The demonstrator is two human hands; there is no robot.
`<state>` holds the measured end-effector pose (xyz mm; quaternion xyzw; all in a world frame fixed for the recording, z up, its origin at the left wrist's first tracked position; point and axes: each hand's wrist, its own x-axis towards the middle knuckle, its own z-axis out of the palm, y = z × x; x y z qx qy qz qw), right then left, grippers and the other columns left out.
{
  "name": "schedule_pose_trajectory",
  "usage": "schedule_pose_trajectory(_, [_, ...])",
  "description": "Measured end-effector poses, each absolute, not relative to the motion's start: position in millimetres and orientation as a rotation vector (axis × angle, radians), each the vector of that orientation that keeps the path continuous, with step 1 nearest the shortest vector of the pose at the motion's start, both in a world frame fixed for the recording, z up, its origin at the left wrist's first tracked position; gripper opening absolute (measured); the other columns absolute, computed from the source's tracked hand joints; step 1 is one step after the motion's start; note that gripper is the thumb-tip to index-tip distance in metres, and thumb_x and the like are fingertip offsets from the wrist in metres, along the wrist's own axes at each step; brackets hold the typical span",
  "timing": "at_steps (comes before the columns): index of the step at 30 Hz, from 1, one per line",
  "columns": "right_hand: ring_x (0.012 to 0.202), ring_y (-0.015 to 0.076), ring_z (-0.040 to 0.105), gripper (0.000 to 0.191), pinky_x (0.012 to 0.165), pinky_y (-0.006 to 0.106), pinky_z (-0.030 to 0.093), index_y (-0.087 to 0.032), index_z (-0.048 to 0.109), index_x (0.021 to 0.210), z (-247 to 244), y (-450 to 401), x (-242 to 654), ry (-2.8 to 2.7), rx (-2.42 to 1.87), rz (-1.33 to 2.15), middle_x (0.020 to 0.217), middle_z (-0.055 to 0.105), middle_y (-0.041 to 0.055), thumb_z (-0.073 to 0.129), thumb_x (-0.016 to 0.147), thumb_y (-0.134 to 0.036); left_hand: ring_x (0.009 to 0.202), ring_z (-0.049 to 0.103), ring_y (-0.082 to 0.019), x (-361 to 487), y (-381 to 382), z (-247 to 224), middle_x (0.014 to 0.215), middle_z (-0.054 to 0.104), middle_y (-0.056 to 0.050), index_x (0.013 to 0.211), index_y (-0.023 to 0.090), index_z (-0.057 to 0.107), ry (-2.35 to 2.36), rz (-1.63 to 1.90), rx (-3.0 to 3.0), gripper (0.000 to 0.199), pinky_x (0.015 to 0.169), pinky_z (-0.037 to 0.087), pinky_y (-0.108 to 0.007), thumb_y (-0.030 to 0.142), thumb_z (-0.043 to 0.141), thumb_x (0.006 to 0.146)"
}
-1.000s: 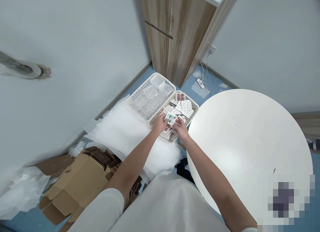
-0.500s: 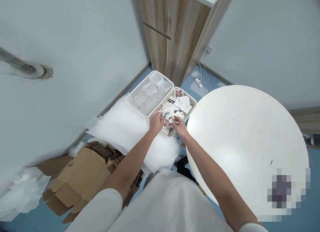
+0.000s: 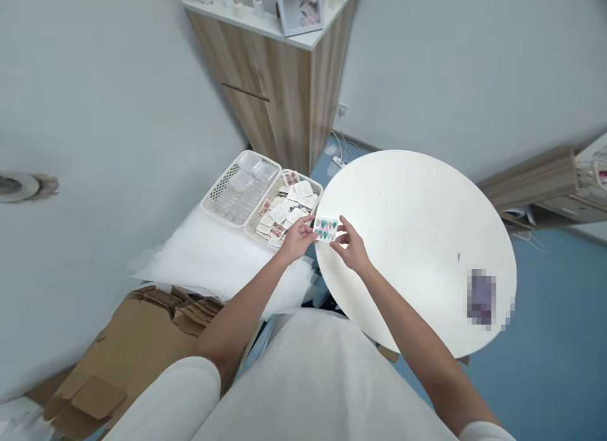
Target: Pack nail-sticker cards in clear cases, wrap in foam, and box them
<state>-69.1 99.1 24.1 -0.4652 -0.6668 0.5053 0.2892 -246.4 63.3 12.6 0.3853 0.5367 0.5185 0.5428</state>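
Note:
A small white card of press-on nails (image 3: 325, 229), with rows of teal and pale nails, is held up over the left edge of the round white table. My left hand (image 3: 298, 240) pinches its left side between thumb and fingers. At its right edge, my right hand (image 3: 351, 246) has its thumb and fingertips closed on the card. Just beyond my left hand stands a white basket (image 3: 252, 229) heaped with similar cards (image 3: 289, 204), some showing reddish-brown nails.
Beside it, another basket (image 3: 207, 202) holds clear plastic boxes (image 3: 239, 191). White foam sheets (image 3: 222, 257) lie under the baskets, with flattened cardboard boxes (image 3: 142, 333) nearer me. The round table (image 3: 408, 238) carries a blurred purple item (image 3: 482, 295). A wooden cabinet (image 3: 279, 99) stands behind.
Both hands have come up out of the card basket and over to the table's edge, bringing the nail card with them. My view has turned right.

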Motion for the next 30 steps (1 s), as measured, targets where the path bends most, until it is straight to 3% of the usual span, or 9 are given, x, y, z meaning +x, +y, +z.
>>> schedule_pose_trajectory(4, [0.061,0.0089,0.052,0.062,0.069,0.032,0.048,-0.025,0.039,0.128,33.3,77.1,-16.0,-1.666,-1.31,1.299,0.089,0.053,0.0008,0.061,0.07,-0.035,0.06,0.061,-0.011,-199.4,53.0,31.0,0.066,0.057,0.003,0.122,0.018,0.042,1.297,1.018,1.088,0.052,0.064,0.047,-0.024,0.034,0.058,0.075])
schedule_pose_trajectory(10, [0.054,0.0087,0.052,0.065,0.057,0.028,0.048,-0.029,0.03,0.132,44.3,42.6,50.8,-1.432,-1.301,1.456,0.072,0.046,-0.0047,0.057,0.074,-0.037,0.066,0.062,-0.013,-141.5,36.1,59.0,0.069,0.06,0.002,0.133,0.022,0.028,1.282,0.752,1.424,0.063,0.062,0.045,-0.022,0.037,0.054,0.077])
schedule_pose_trajectory(14, [0.055,0.0086,0.052,0.061,0.059,0.029,0.047,-0.03,0.033,0.13,42.6,30.3,85.2,-1.421,-1.276,1.476,0.073,0.046,-0.0043,0.057,0.074,-0.036,0.069,0.06,-0.012,-116.2,34.0,64.2,0.073,0.057,0.004,0.136,0.026,0.021,1.228,0.603,1.618,0.074,0.056,0.043,-0.02,0.034,0.059,0.073])
schedule_pose_trajectory(18, [0.061,0.0091,0.05,0.065,0.064,0.029,0.046,-0.027,0.03,0.132,37.1,23.5,107.0,-1.469,-1.263,1.463,0.075,0.046,-0.0033,0.057,0.074,-0.033,0.066,0.056,-0.011,-99.0,35.2,57.6,0.069,0.057,0.005,0.133,0.025,0.027,1.225,0.554,1.695,0.066,0.063,0.043,-0.022,0.031,0.057,0.075])
schedule_pose_trajectory(23, [0.065,0.009,0.048,0.074,0.069,0.03,0.046,-0.029,0.02,0.136,36.2,22.2,118.0,-1.592,-1.294,1.479,0.083,0.046,-0.0014,0.057,0.073,-0.026,0.063,0.054,-0.011,-90.5,36.1,46.7,0.07,0.057,0.004,0.129,0.024,0.03,1.194,0.541,1.678,0.063,0.06,0.043,-0.023,0.032,0.059,0.073])
schedule_pose_trajectory(30, [0.07,0.011,0.052,0.072,0.072,0.032,0.046,-0.03,0.02,0.136,16.9,24.4,106.4,-1.637,-1.493,1.355,0.084,0.049,-0.0013,0.056,0.073,-0.027,0.064,0.055,-0.01,-101.8,47.5,27.6,0.077,0.054,0.003,0.126,0.024,0.032,1.144,0.536,1.713,0.061,0.064,0.044,-0.024,0.027,0.06,0.072])
